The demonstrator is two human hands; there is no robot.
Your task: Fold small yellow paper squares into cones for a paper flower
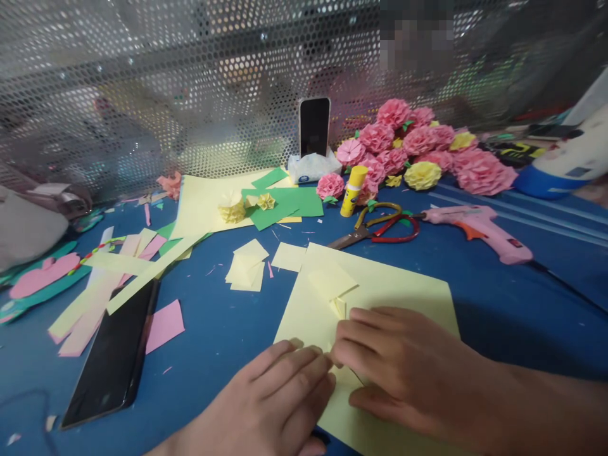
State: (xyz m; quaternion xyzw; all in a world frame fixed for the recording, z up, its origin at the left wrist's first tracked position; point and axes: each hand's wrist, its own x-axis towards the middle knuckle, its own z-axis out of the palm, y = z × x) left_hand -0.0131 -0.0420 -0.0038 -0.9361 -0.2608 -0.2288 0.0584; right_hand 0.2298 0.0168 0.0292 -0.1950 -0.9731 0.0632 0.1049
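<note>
A large pale yellow paper sheet lies on the table under both hands. My left hand bends its fingers down onto a small pale yellow paper piece, mostly hidden by the fingers. From the other side my right hand has its curled fingertips closed on the same piece. Just above the right fingertips, a small folded paper piece and a flat paper square rest on the sheet. More cut yellow squares are stacked loosely to the left.
Scissors, a glue stick and a pink glue gun lie or stand beyond the sheet. Pink paper flowers are heaped at the back right. At left are paper strips and a dark phone; another phone stands upright.
</note>
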